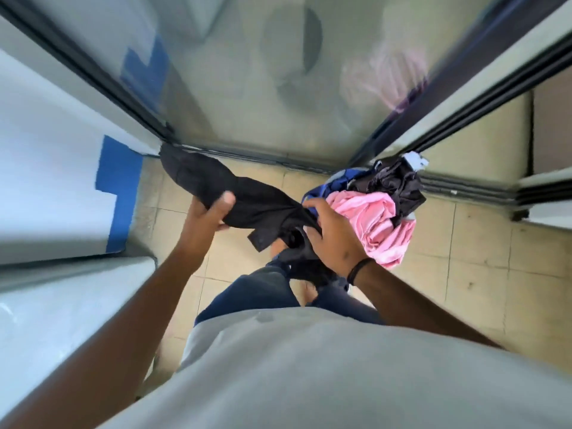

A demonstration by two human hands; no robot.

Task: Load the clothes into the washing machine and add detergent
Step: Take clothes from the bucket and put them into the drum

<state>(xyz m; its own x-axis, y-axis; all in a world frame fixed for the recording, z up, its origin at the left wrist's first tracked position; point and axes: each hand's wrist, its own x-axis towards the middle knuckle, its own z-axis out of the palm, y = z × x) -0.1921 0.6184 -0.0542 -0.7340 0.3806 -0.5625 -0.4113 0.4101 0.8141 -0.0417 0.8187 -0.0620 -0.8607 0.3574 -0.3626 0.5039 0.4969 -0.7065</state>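
A black garment (pixel 247 202) stretches between both hands above the tiled floor (pixel 464 274); the left hand (pixel 213 212) grips its left end, the right hand (pixel 331 236) clutches the other, with a pink-and-dark bundle of clothes (pixel 380 218) bunched just right.

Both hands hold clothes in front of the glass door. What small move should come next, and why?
Probably gather the black cloth garment, stretched between the left hand and right hand, into the bundle with the pink cloth garment. No washing machine opening is visible, so the clothes must still be carried.
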